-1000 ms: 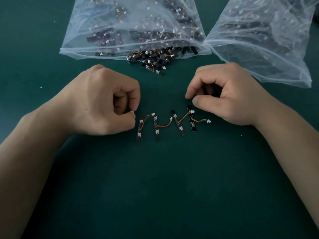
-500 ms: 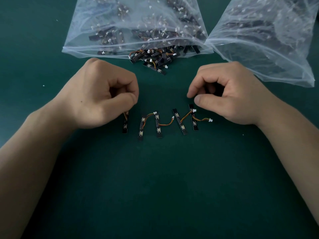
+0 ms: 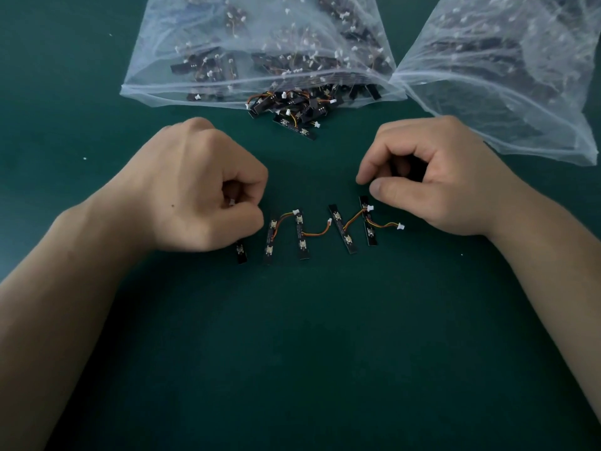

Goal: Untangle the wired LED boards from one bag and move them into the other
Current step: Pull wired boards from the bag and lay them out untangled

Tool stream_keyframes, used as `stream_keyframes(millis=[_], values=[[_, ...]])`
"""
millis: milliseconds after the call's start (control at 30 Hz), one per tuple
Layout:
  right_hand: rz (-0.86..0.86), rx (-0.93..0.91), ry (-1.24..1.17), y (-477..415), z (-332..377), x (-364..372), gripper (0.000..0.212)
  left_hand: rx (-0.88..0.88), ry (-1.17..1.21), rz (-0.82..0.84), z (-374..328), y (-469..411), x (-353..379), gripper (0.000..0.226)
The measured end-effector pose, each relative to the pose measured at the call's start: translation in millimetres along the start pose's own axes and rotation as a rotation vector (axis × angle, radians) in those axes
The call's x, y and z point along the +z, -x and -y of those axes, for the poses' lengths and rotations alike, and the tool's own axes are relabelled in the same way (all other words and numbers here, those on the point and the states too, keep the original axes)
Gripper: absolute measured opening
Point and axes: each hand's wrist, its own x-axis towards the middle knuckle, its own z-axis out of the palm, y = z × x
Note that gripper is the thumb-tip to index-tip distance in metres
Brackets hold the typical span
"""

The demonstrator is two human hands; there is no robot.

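Pinching a small white plug (image 3: 231, 202), the left hand (image 3: 195, 187) curls at the chain's left end; the right hand (image 3: 432, 177) curls by its right end, contact unclear. On the dark green table (image 3: 292, 353), the left clear plastic bag (image 3: 156, 60) and the right clear plastic bag (image 3: 487, 76) lie far; black wired LED boards (image 3: 302, 245) zigzag between the hands.

From where I stand, what shows of the room is the table (image 3: 309, 353): a dark green, matte top that runs to every edge of view. A few tiny white specks (image 3: 85, 158) lie scattered on it. The light is soft and even, leaving only faint, blurred shadows on the green.
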Motion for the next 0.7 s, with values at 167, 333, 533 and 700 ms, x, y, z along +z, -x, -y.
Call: stream_keyframes(millis=[167,333,533,700], values=[[0.001,-0.003,-0.001,0,0,0,0.009,-0.033,0.032,-0.009,-1,1,1,0.008],[0.002,0.004,-0.001,0,0,0,0.009,-0.018,0.086,-0.096,-1,-1,6,0.011],[0.005,0.001,0.006,0,2,0,0.01,-0.042,0.196,-0.26,0,-5,12,0.019],[0.015,0.003,0.017,-1,3,0,0.008,-0.075,0.157,-0.256,1,-6,17,0.036]])
